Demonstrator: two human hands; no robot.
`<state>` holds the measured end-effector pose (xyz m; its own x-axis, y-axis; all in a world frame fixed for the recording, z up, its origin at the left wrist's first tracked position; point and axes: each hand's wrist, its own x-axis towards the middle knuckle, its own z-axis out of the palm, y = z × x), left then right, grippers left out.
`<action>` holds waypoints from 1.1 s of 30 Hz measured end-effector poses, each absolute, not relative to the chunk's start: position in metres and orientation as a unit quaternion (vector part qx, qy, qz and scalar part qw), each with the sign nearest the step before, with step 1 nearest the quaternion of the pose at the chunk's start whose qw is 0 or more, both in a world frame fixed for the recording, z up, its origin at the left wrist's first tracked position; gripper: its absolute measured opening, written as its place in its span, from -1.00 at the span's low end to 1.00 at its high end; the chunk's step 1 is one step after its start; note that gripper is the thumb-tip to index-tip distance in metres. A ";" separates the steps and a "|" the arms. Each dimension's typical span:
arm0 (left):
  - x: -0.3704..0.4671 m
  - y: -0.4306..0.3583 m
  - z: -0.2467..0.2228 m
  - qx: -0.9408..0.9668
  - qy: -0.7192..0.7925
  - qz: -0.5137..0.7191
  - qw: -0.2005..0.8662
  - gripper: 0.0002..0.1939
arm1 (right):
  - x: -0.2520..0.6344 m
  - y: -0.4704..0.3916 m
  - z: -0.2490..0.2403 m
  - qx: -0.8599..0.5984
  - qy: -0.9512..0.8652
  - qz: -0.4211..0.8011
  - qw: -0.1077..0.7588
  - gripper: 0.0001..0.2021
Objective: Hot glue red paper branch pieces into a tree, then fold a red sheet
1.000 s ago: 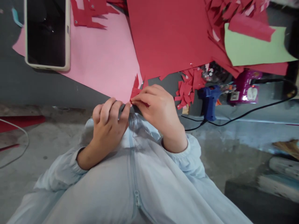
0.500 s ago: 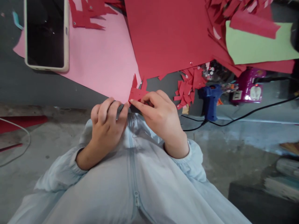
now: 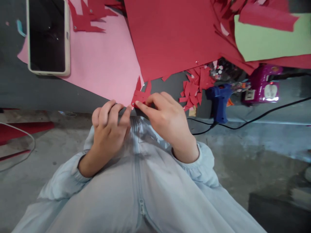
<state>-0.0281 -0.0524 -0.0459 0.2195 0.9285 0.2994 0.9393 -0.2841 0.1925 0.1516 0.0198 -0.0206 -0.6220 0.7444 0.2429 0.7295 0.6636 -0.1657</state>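
Observation:
A small red paper cut-out (image 3: 141,96) with pointed strips lies at the table's front edge, partly over a corner of the pink paper sheet (image 3: 104,61). A tiny pale round dot shows near its lower left corner. My right hand (image 3: 167,118) has its index fingertip on the cut-out, with the other fingers curled at its right side; the thumb is mostly hidden. My left hand (image 3: 109,124) rests at the edge with bent, slightly parted fingers. Its index fingertip is beside the cut-out's lower left corner; whether it touches is unclear.
A phone (image 3: 47,38) and similar red cut-outs (image 3: 85,19) lie on the left. A red sheet (image 3: 172,35) covers the middle. To the right are red scraps (image 3: 191,90), a blue glue gun (image 3: 220,100), a purple power socket (image 3: 262,85), a cable and green paper (image 3: 272,43).
My left index finger has drawn slightly back from the cut-out's corner, and the pale dot there now shows. My right hand stays on the cut-out. The whole view has shifted slightly.

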 end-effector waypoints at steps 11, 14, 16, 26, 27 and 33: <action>-0.024 -0.037 -0.032 -0.788 -0.594 -0.150 0.063 -0.64 | 0.200 0.013 -0.014 -0.439 -0.847 0.157 0.256 -0.81; -0.021 -0.036 -0.031 -0.793 -0.587 -0.137 0.088 -0.70 | 0.206 0.010 -0.014 -0.440 -0.847 0.170 0.247 -0.81; -0.020 -0.035 -0.029 -0.793 -0.588 -0.129 0.092 -0.71 | 0.209 0.009 -0.015 -0.445 -0.844 0.174 0.246 -0.80; -0.012 -0.032 -0.021 -0.808 -0.570 -0.091 0.116 -0.69 | 0.187 0.012 -0.023 -0.519 -0.842 0.069 0.133 -0.66; -0.012 -0.032 -0.021 -0.808 -0.570 -0.094 0.115 -0.70 | 0.185 0.012 -0.023 -0.525 -0.842 0.060 0.108 -0.65; -0.010 -0.030 -0.021 -0.809 -0.568 -0.097 0.116 -0.70 | 0.179 0.012 -0.019 -0.555 -0.830 0.057 0.016 -0.62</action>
